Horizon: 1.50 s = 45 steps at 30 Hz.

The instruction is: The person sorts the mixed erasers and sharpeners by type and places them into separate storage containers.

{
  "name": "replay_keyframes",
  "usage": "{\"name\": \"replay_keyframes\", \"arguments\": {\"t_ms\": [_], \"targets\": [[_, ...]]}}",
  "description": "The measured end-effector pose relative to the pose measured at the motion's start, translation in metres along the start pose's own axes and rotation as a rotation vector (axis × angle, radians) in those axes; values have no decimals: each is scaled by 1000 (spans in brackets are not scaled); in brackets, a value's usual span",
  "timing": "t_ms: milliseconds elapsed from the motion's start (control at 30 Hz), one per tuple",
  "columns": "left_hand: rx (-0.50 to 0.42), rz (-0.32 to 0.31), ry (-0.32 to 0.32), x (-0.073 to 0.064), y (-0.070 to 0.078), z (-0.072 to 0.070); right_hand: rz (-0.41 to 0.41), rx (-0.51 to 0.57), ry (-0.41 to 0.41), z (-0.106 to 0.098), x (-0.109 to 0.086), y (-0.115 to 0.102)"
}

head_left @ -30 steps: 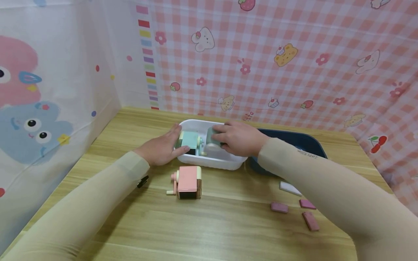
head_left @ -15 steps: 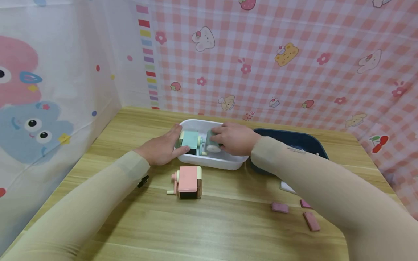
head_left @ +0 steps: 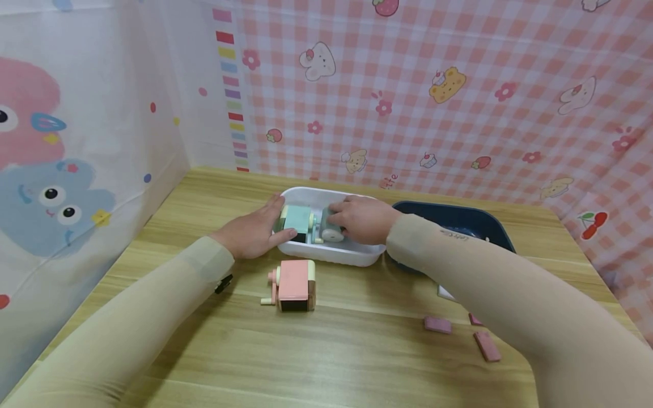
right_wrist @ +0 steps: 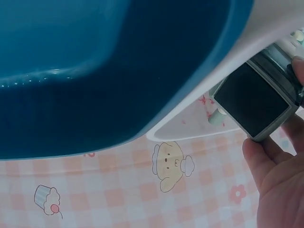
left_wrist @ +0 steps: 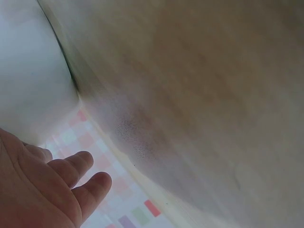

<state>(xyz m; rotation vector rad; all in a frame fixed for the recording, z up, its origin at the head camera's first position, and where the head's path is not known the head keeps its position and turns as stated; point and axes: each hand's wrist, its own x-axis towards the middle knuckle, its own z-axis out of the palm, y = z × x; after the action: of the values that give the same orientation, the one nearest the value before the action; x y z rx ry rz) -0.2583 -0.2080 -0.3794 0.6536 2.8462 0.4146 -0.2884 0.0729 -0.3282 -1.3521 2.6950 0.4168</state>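
Note:
My right hand (head_left: 369,220) grips a grey-green crank pencil sharpener (head_left: 333,231) inside the white bin (head_left: 336,258). In the right wrist view, fingertips hold the sides of this sharpener (right_wrist: 251,99), its dark panel facing the camera. Beside it in the bin sits a mint pencil sharpener (head_left: 297,219) with a cream crank. My left hand (head_left: 250,233) rests against the bin's left end, fingers extended and thumb over the front rim. The left wrist view shows only part of that hand (left_wrist: 42,185). On the table in front of the bin stands a pink pencil sharpener (head_left: 294,280).
A dark blue bin (head_left: 449,212) adjoins the white one on the right, partly behind the right sleeve (head_left: 469,255). Several small pink blocks (head_left: 437,324) and a white block (head_left: 445,293) lie on the table's right side. Patterned cloth (head_left: 388,102) hangs behind the table.
The right hand has shifted slightly left and toward the near side with the grey-green pencil sharpener, which sits lower in the bin. The left hand stays in place.

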Motion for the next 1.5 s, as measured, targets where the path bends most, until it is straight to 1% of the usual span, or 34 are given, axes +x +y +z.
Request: {"name": "replay_keyframes", "arguments": {"t_ms": [233,600,700,833,933,1133,1267,1367,1500], "targets": [[-9,-5,-2,0,0,0,26,16,-33,-1,-3,1],[-8,-4,2,0,1,0,38,-35,-74,-2,-9,1],[-1,-6,4,1,0,1,38,-22,-62,-1,-10,1],[3,-3,7,1,0,2,59,40,-31,0,-11,-1],[3,0,8,2,0,2,61,69,-12,1,-12,-2],[-4,3,8,1,0,1,18,78,0,2,-11,-5],[-4,2,5,1,0,0,29,111,-49,2,-11,-6],[-2,0,5,1,-1,1,57,134,-100,2,-10,-6],[6,3,7,1,-2,1,80,154,-146,2,-9,-7]]}}
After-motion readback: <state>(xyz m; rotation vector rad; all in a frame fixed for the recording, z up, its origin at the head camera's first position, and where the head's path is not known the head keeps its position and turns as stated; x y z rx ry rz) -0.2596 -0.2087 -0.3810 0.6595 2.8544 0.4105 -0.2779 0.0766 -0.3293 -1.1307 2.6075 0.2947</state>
